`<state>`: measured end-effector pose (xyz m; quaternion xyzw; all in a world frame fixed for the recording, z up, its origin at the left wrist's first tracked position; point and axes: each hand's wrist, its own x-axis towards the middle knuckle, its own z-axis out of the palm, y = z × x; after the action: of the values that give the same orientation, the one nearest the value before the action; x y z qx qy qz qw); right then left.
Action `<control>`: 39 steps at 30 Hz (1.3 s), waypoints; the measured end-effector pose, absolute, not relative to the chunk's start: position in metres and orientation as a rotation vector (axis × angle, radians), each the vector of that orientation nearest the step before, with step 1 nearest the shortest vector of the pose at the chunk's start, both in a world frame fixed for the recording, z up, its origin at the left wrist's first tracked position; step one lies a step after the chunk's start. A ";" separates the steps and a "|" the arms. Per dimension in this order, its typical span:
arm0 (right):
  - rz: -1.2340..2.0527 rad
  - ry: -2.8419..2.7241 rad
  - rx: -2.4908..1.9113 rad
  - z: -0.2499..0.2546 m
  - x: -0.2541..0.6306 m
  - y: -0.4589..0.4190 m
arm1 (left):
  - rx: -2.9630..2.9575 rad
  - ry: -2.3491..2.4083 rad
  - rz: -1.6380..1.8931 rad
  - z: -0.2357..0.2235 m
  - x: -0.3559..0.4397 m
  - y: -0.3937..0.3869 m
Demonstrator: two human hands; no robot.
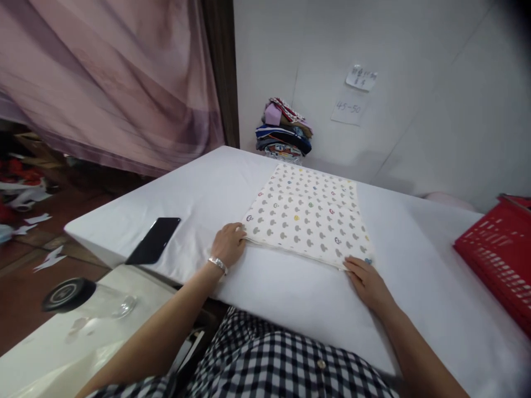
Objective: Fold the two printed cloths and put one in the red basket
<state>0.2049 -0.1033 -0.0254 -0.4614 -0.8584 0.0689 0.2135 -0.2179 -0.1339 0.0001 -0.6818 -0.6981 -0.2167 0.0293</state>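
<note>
A white cloth [309, 218] printed with grey mushroom shapes and a few coloured ones lies flat on the white-covered table [286, 293]. It looks folded, with layered edges along the near side. At its near left corner, my left hand [230, 243], with a silver bracelet on the wrist, has its fingers closed on the edge. My right hand [369, 282] pinches the near right corner. The parts of the cloth under both sets of fingertips are hidden.
A black phone [154, 240] lies to the left, near a clear jar with a black lid [68, 294] on a lower surface. At the right stands a red basket [500, 243]. Folded fabrics [284, 132] are stacked by the wall, and a pink curtain [124, 72] hangs at the left.
</note>
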 end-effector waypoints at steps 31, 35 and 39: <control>0.215 -2.401 -0.980 -0.012 0.114 -0.080 | -2.611 -1.695 -0.859 -0.017 -0.123 -0.091; 0.299 -2.331 -0.978 -0.014 0.116 -0.078 | -2.651 -1.654 -0.818 -0.012 -0.122 -0.095; 0.305 -2.359 -0.966 -0.010 0.117 -0.079 | -2.686 -1.623 -0.770 -0.012 -0.121 -0.092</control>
<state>0.1169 -0.0785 -0.0102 -0.3608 -0.8812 0.1139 0.2835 -0.1205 -0.0924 -0.0118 -0.8304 -0.5018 -0.2381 -0.0447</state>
